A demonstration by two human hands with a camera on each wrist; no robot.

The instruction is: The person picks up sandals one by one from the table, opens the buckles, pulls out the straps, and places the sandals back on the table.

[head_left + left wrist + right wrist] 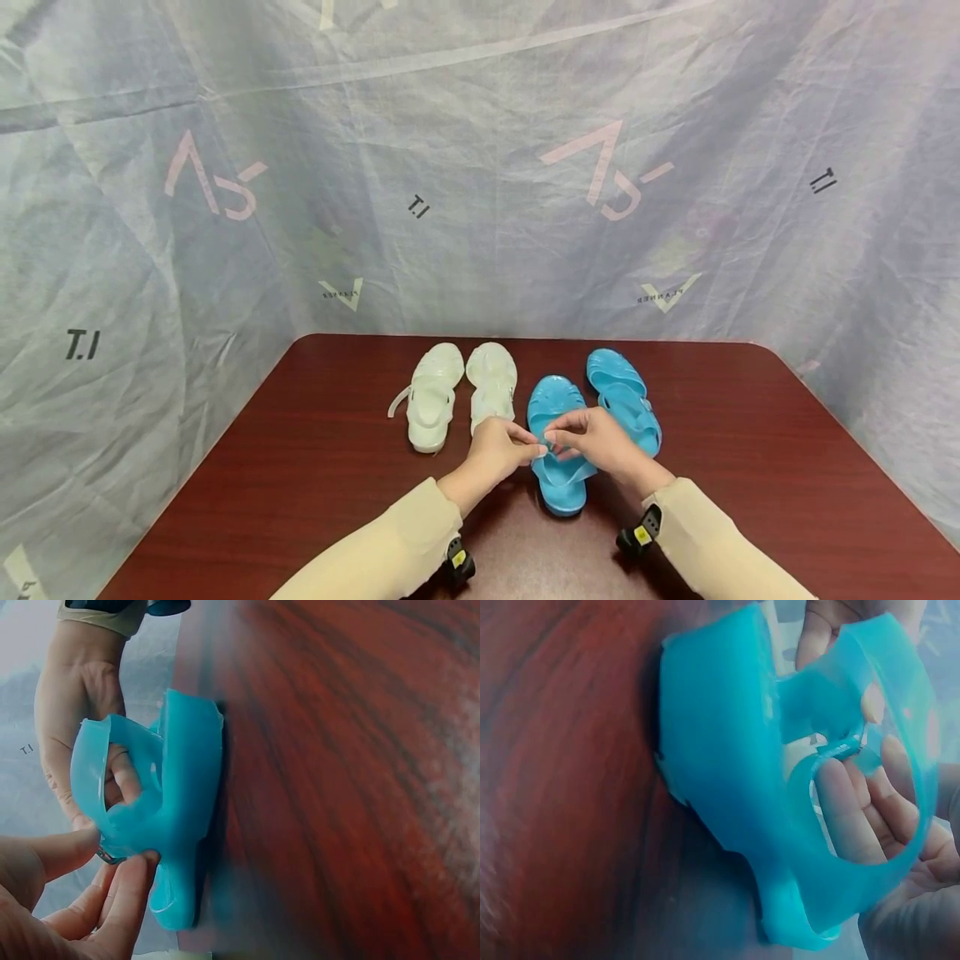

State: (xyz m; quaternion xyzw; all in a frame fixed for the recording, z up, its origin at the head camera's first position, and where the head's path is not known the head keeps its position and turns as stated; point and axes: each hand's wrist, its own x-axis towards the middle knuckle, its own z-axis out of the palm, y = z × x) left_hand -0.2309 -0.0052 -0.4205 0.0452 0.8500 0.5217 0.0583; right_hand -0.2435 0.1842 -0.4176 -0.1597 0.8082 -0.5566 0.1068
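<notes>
A light-blue jelly sandal [555, 396] stands on the table with its toe pointing away and its heel toward me. My left hand [495, 454] pinches the left side of its ankle strap, right at a small metal buckle [109, 856] in the left wrist view. From the other side my right hand [600, 437] reaches over the sandal. In the right wrist view its thumb and fingers [840, 802] pinch the strap end [868, 759] at the buckle, inside the looped strap. Both hands' fingertips meet there, partly hiding the buckle.
The second blue sandal [615, 375] lies just right of my right hand. Two whitish sandals stand to the left: one [438, 365] with a loose strap sticking out, the other [492, 365] partly behind my left hand. A grey cloth [480, 250] hangs behind the dark red table [300, 483].
</notes>
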